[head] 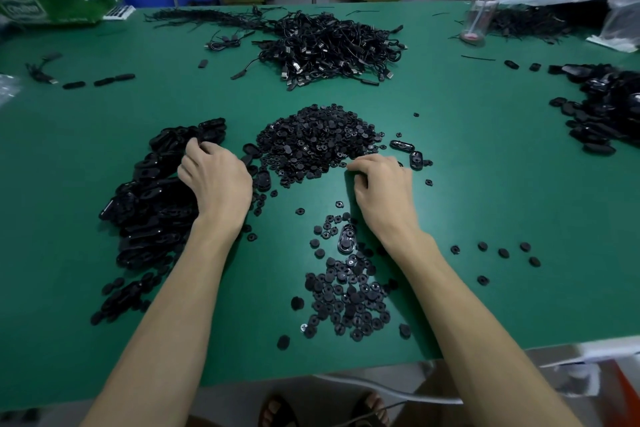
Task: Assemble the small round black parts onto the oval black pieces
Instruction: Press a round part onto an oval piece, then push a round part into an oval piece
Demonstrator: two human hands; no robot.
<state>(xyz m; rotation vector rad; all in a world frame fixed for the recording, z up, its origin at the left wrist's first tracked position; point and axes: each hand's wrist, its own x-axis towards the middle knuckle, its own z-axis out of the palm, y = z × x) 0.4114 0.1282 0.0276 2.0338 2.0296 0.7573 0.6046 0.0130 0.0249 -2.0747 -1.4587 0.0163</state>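
The hands are well apart: the left hand (215,180) curls its fingers into the oval black pieces (152,194) at its outer side, and the right hand (381,189) bends at the near edge of the small round black parts (315,139) ahead of it, though I cannot tell if either holds one.

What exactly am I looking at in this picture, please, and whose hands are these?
There is no machine here: a person works with bare hands, and the single picture comes from a camera worn on their head, looking down at a green table. The left hand curls its fingers into a pile of oval black pieces; the right hand curls at the edge of a heap of small round black parts. Whether either hand holds a part is hidden. Farther back lie a tangle of black cables and a clear bottle.
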